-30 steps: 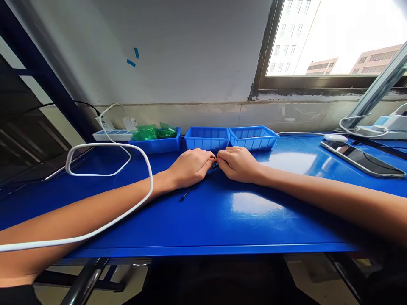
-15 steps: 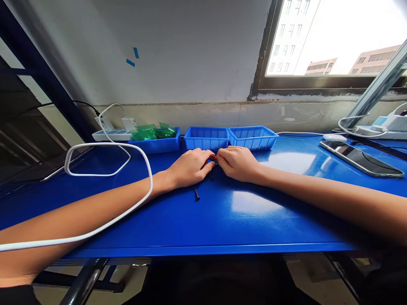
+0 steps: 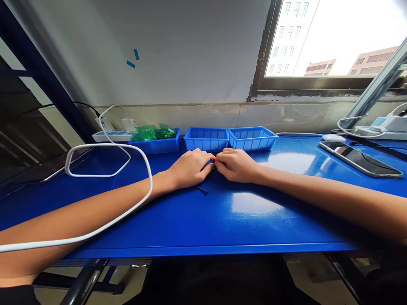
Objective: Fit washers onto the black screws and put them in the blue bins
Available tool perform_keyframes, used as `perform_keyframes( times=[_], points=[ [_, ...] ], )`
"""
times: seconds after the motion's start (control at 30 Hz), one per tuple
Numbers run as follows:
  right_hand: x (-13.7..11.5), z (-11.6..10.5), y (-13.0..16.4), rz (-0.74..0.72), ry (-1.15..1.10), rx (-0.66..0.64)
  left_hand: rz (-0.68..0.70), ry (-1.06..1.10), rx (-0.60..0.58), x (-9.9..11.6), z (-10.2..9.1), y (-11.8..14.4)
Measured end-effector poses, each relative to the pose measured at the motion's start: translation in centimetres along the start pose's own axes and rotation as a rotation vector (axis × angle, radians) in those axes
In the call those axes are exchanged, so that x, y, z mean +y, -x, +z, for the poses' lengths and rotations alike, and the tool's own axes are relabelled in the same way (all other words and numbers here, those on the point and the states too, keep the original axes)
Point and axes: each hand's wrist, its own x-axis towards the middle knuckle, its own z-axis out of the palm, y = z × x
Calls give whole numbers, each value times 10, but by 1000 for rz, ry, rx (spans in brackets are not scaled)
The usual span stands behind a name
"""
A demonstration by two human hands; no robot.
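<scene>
My left hand and my right hand meet over the middle of the blue table, fingertips touching. Both are closed in a pinch around something small and dark; the fingers cover most of it, so its kind cannot be made out. Just in front of my left hand, a black screw lies on the tabletop. Another small dark piece shows in the shadow under the fingertips, too unclear to name.
Behind my hands stand two blue bins and, to their left, a blue bin with green plastic packets. A white cable loops above my left forearm. A phone lies at right, near a power strip.
The black screw has turned from nearly upright in view to nearly sideways and sits a little farther back and right. My fingertips have shifted slightly and hide more of the small dark thing.
</scene>
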Motion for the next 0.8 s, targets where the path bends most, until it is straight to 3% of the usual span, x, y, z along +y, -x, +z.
perform_keyframes(
  times=[0.43,0.8],
  points=[
    [-4,-1,1,54,119,9,85,-63,-8,2,-2,1],
    [-9,-4,0,171,222,-31,70,-7,51,0,0,1]
  ],
)
